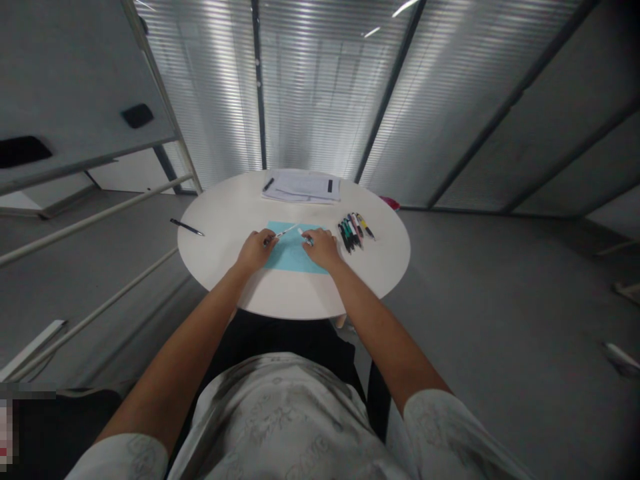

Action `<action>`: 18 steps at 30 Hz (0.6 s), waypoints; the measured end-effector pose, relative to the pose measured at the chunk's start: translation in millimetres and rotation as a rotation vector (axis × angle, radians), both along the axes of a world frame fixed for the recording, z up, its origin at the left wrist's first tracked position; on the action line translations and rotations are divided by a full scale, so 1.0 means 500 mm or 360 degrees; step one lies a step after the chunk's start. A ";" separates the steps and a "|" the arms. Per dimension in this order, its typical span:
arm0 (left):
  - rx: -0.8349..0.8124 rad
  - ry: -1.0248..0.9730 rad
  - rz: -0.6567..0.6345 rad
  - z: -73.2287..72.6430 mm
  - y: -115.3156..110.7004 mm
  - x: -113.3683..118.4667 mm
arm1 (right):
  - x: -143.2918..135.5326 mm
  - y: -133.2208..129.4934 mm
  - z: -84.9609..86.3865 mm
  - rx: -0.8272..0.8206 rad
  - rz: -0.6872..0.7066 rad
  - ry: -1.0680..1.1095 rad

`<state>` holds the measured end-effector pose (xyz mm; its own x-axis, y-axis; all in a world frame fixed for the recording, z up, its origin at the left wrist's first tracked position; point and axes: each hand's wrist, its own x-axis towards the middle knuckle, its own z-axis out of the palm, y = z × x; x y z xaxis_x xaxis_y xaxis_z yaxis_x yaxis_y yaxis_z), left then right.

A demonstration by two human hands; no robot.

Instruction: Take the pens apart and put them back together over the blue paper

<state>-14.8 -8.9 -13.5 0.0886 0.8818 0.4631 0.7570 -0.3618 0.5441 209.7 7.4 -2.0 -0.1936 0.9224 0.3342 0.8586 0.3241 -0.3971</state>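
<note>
A light blue sheet [295, 259] lies on the round white table [295, 301] in front of me. Over its left edge, my left hand [259, 249] is closed on a slim white pen-like object [287, 231] that points up and to the right. My right hand [321, 249], above the sheet's right part, has its fingers closed round a small white and teal piece [307, 238], possibly a cap. A gap separates the two hands. Right of my right hand lie several markers [351, 232] side by side.
A stack of papers [301, 187] with a dark pen on it lies at the table's far side. Another dark pen [187, 227] sticks out past the left edge. White rails [95, 220] stand at the left, and blinds rise behind the table.
</note>
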 end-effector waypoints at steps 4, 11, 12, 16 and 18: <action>-0.0006 0.0011 0.0018 0.003 -0.003 0.000 | 0.004 0.007 -0.003 -0.0003 -0.0020 0.0100; 0.0024 0.0042 0.0034 0.003 -0.003 0.000 | 0.017 0.043 -0.014 0.0078 -0.0069 0.0957; 0.0021 0.0046 0.0040 0.002 -0.002 -0.001 | 0.017 0.047 -0.015 0.0067 -0.0080 0.1070; 0.0017 0.0058 0.0020 0.001 -0.002 -0.001 | 0.015 0.051 -0.015 -0.0014 -0.0087 0.1313; 0.0010 0.0057 0.0011 0.001 -0.002 -0.001 | 0.013 0.050 -0.014 -0.0065 -0.0081 0.1360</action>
<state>-15.3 -10.1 -12.7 0.0992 0.8795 0.4655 0.7782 -0.3601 0.5145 216.2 32.5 -9.3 0.1517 0.9376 0.3130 0.2724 0.2648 -0.9250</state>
